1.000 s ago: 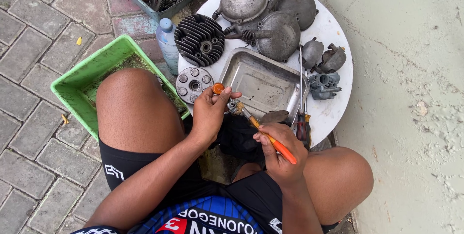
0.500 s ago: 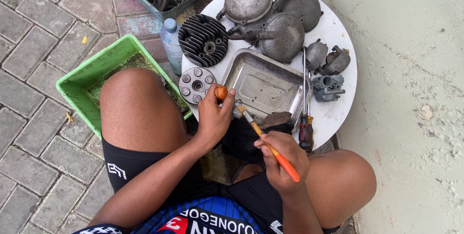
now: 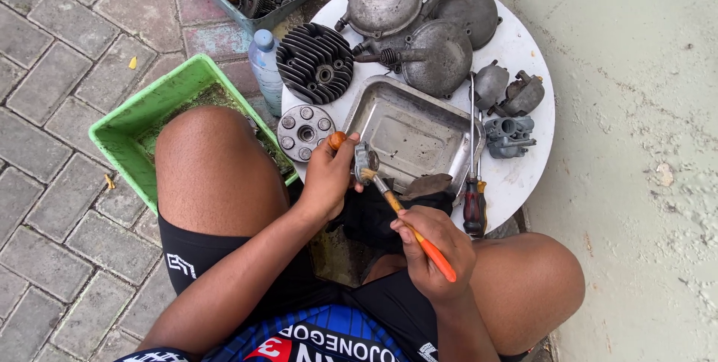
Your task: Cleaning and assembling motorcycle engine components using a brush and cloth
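Pinching a small metal part (image 3: 364, 158) over the metal tray (image 3: 407, 126), the left hand (image 3: 327, 179) steadies it; the right hand (image 3: 434, 251) grips an orange-handled brush (image 3: 407, 220) touching it.

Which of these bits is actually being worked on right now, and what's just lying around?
In hand:
- left hand holding a small metal part
- right hand holding a brush against it
- steel tray just beyond

Lying about:
- finned cylinder head
- engine covers
- carburettor
- screwdriver
- bottle
- green tub

A metal tray (image 3: 419, 134) sits mid-frame on the round surface (image 3: 523, 175), engine covers (image 3: 419, 25) above it, a bin (image 3: 134, 126) at left.
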